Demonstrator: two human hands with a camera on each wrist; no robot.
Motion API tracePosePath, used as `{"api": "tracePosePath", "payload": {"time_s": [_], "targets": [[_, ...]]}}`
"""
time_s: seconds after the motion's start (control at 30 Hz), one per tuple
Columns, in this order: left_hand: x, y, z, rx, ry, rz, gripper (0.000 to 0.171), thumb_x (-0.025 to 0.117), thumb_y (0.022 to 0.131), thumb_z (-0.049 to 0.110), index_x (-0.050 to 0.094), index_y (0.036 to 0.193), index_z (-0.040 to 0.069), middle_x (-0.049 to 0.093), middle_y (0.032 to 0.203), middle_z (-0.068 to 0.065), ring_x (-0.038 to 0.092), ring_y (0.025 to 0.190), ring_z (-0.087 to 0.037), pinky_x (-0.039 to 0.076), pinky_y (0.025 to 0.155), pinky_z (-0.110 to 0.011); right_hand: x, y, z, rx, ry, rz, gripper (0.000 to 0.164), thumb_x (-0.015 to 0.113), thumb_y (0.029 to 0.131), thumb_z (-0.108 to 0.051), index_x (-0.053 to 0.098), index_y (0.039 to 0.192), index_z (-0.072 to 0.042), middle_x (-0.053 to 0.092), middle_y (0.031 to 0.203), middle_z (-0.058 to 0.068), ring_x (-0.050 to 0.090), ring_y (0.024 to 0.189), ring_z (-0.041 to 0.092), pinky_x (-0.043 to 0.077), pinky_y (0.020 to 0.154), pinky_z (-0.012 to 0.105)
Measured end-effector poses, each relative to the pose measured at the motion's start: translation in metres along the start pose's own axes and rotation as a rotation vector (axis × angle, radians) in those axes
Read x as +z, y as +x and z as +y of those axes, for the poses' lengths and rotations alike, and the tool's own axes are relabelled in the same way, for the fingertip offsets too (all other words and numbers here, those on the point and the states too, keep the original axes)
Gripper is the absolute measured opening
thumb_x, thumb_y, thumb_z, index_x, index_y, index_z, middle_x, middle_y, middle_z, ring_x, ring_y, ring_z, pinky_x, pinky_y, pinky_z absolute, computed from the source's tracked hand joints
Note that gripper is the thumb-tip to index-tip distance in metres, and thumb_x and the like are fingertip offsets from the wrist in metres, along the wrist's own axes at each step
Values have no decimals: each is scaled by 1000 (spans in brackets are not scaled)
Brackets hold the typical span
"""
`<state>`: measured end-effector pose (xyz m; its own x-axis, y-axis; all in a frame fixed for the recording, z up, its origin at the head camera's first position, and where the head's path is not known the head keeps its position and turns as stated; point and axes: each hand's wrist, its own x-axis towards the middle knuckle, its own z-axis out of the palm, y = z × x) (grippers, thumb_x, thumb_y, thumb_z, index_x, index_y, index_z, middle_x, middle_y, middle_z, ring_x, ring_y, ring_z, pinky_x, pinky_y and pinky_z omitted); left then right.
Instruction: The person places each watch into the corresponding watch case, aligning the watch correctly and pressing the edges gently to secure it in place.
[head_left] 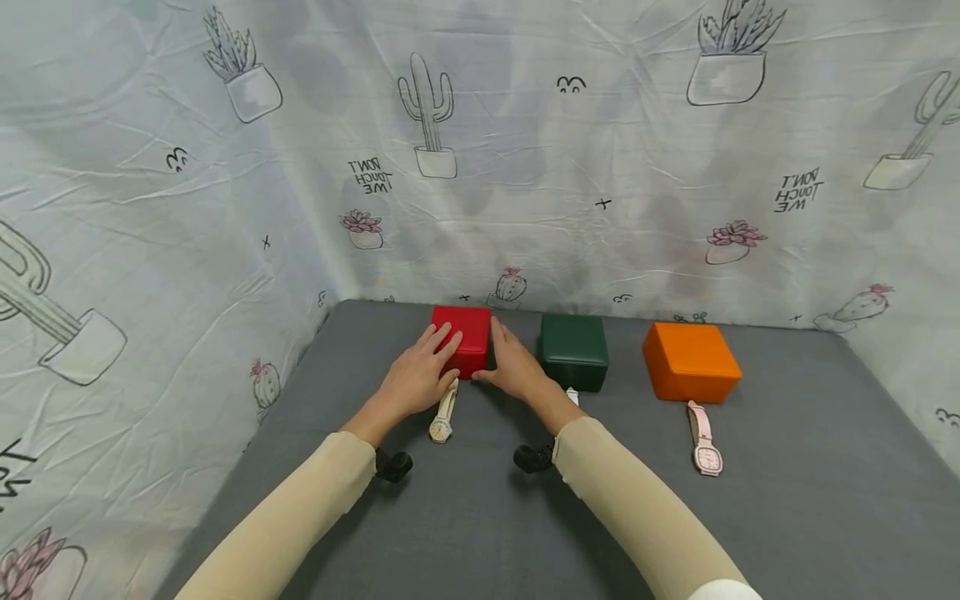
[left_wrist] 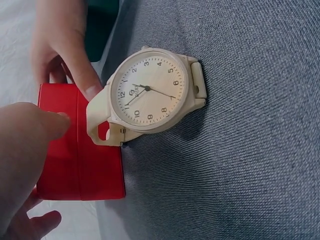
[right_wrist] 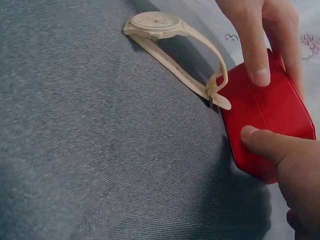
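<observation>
Grey cloth (head_left: 465, 517) supports a red box (head_left: 474, 340). Left hand (head_left: 415, 375) and right hand (head_left: 519, 364) grip it from nine and three o'clock, likely for steadiness (cream watch (head_left: 441, 429) near six).

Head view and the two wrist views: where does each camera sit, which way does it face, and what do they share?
Head: on the person's head, facing forward and down over the gray table; left hand, right hand and sleeves show.
Left wrist: on that wrist, facing the red box and cream watch; parts of both hands show.
Right wrist: on that wrist, facing the same two things; parts of both hands show.
Shared: the head and left wrist views also both show the green box.
</observation>
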<state>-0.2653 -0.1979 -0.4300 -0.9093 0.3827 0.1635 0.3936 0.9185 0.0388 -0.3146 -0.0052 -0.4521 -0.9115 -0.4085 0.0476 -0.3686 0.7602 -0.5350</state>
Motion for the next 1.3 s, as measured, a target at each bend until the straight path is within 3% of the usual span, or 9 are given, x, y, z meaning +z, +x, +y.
{"api": "tracePosePath", "payload": {"time_s": [0.4, 0.83, 1.1, 1.3], "targets": [[-4, 0, 2, -8, -15, -8, 65, 60, 94, 37, 36, 150, 14, 30, 158, -13, 28, 146, -36, 40, 110, -49, 2, 11, 9, 89, 214, -62, 122, 85, 73, -35, -1, 156, -8, 18, 162, 13, 28, 146, 31, 31, 116, 49], [-6, 0, 1, -1, -53, -24, 63, 60, 95, 35, 37, 149, 13, 29, 158, -13, 27, 146, -36, 38, 111, -49, 10, 20, 12, 82, 262, -97, 130, 86, 70, -35, -8, 156, -13, 20, 160, 16, 30, 144, 34, 33, 115, 52], [-8, 3, -1, 12, 4, -12, 62, 63, 93, 33, 40, 148, 16, 35, 156, -12, 34, 143, -36, 42, 107, -53, 6, 21, 13, 74, 288, -118, 133, 87, 69, -35, -11, 155, -15, 12, 162, 16, 23, 147, 35, 31, 115, 53], [-7, 2, -6, 23, 4, -9, 66, 66, 90, 32, 39, 149, 19, 35, 156, -11, 34, 143, -35, 42, 107, -53, 7, 23, 14, 54, 292, -119, 133, 88, 68, -34, -11, 155, -14, 18, 160, 16, 30, 144, 33, 34, 113, 52]]}}
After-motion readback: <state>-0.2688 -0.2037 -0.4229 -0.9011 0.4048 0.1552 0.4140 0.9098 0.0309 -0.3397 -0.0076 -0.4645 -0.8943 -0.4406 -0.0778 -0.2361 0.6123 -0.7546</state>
